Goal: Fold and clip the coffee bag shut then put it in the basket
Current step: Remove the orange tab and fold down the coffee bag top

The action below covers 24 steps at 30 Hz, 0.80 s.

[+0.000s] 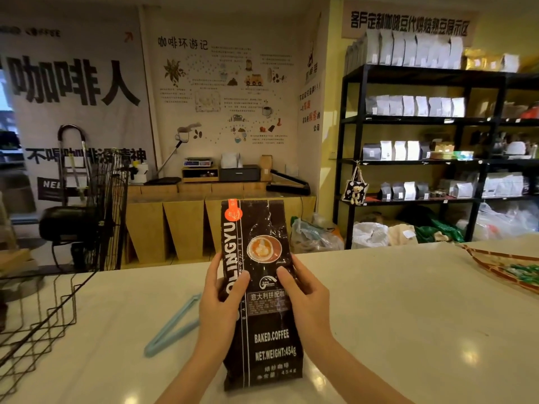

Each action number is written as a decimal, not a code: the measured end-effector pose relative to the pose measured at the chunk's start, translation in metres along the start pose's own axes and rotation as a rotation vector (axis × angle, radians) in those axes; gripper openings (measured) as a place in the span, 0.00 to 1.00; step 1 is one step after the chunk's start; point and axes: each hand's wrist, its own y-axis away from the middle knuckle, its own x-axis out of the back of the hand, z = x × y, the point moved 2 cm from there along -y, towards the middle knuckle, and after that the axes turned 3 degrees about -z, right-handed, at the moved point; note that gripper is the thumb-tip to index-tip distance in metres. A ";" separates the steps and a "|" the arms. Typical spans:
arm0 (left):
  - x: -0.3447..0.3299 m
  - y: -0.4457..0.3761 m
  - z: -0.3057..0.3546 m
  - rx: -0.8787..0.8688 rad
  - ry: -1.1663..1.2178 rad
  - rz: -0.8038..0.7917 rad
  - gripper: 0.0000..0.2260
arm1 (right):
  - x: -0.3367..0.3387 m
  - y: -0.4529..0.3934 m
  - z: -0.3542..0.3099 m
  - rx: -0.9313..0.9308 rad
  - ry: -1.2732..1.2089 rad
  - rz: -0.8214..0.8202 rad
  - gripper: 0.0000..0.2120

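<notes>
Both hands [221,304] [309,304] clamped on upright coffee bag [262,339], top unfolded, clip [172,328] on counter.

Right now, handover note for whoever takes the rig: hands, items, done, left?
Left hand and right hand both grip the coffee bag, held upright on the counter.
Bag top is unfolded.
Blue clip lies on the counter left of the bag, untouched.
Wire basket sits at far left.
Done: nothing yet.
Left: fold the top, clip it, put the bag in the basket.

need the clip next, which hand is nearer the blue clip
Left. The left hand grips the coffee bag right beside the blue clip; the right hand is across the bag.
</notes>
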 end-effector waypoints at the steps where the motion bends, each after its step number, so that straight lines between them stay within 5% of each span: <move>1: 0.001 0.001 -0.001 -0.004 0.004 0.010 0.27 | 0.000 -0.001 -0.001 -0.047 -0.050 -0.003 0.18; 6: 0.003 -0.003 -0.004 -0.012 0.061 0.038 0.28 | 0.002 -0.008 -0.005 -0.275 -0.249 -0.114 0.18; 14: 0.002 -0.006 0.000 -0.016 0.070 0.001 0.23 | 0.006 -0.011 -0.007 -0.325 -0.286 -0.134 0.13; 24: 0.003 -0.009 0.002 0.078 0.160 0.010 0.12 | 0.009 -0.018 0.001 -0.381 -0.312 -0.069 0.18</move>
